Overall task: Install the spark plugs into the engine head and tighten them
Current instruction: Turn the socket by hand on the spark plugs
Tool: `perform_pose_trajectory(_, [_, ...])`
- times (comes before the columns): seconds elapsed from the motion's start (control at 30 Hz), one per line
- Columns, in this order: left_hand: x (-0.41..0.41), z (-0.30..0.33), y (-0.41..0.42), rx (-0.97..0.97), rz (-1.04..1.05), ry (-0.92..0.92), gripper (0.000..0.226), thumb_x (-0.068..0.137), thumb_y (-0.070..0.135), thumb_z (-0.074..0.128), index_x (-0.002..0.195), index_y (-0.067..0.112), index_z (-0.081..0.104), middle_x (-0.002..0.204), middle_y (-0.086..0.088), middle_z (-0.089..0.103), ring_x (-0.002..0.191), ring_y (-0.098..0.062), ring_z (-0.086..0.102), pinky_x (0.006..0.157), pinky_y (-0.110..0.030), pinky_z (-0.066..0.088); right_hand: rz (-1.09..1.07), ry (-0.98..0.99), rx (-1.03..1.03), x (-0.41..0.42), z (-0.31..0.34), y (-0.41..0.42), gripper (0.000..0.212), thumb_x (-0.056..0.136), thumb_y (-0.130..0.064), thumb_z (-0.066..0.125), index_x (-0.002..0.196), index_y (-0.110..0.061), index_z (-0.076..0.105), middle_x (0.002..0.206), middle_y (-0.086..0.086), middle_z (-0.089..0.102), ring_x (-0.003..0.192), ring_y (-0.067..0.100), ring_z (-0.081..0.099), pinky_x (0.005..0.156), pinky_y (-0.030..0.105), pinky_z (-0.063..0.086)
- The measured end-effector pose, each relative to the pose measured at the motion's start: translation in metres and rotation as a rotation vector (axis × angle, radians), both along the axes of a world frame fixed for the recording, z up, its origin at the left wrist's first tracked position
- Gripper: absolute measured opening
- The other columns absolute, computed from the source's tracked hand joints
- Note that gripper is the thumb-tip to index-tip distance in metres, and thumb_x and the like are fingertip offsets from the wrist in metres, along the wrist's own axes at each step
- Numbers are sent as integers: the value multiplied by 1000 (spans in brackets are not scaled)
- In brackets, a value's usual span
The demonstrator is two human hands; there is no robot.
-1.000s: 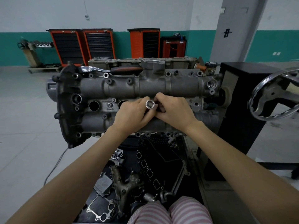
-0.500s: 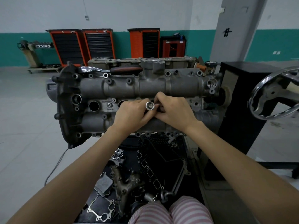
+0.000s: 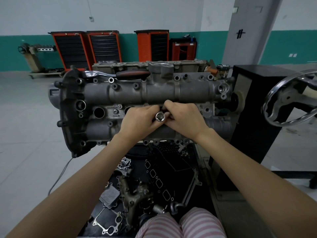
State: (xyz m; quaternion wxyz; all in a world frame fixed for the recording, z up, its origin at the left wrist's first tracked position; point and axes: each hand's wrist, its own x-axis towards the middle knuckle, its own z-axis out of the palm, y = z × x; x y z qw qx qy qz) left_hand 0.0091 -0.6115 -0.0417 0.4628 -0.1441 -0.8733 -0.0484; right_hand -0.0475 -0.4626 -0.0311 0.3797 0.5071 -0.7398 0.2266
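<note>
The grey engine head (image 3: 154,91) lies across a stand in front of me, with open spark plug wells (image 3: 99,112) along its middle row. A shiny metal socket (image 3: 160,117) stands over a well near the centre, its hollow end facing me. My left hand (image 3: 139,121) grips the socket from the left. My right hand (image 3: 183,120) pinches it from the right, fingertips curled at its side. No spark plug shows; the well under my hands is hidden. A ratchet with a black and red handle (image 3: 132,75) lies on the head's far edge.
A chrome handwheel (image 3: 288,100) and a black stand column (image 3: 248,109) sit to the right. Below the head, a dark tray (image 3: 180,169) holds gaskets, a manifold and other engine parts. Orange tool cabinets (image 3: 72,48) line the far wall. A cable runs on the floor at left.
Both hands stay on the socket over the same well; the fingers and the socket have shifted only slightly.
</note>
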Motion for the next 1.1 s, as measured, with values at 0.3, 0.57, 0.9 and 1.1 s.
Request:
perform_pose_trajectory(0.3, [5, 1, 2, 52, -71, -43, 40, 90, 33, 38, 78, -1, 55, 70, -9, 54, 49, -29, 53, 40, -33, 38, 0, 3, 65, -3, -1, 1, 22, 77, -9, 60, 98, -4, 66, 74, 8, 67, 66, 31, 63, 48, 41, 47])
perform_pose_trajectory(0.57, [-1, -1, -2, 0, 14, -6, 43, 88, 39, 48, 62, 6, 58, 55, -4, 58, 46, -25, 56, 38, -31, 40, -32, -20, -2, 0, 1, 0, 15, 73, -8, 69, 76, 0, 57, 59, 9, 60, 54, 32, 58, 42, 33, 40])
perform_pose_trajectory(0.9, [2, -1, 0, 8, -18, -32, 41, 91, 35, 37, 78, 3, 59, 70, -6, 59, 52, -28, 57, 43, -30, 34, -4, -29, 55, -1, -1, 1, 27, 75, -10, 61, 101, -5, 64, 78, 8, 68, 71, 32, 64, 51, 42, 48])
perform_pose_trajectory(1.1, [-1, 0, 0, 7, 1, 52, 47, 88, 43, 50, 58, 8, 48, 49, -4, 51, 40, -25, 51, 39, -23, 28, 9, -34, -1, 0, 2, 1, 12, 74, -7, 66, 76, 1, 57, 59, 10, 59, 53, 32, 58, 41, 35, 41])
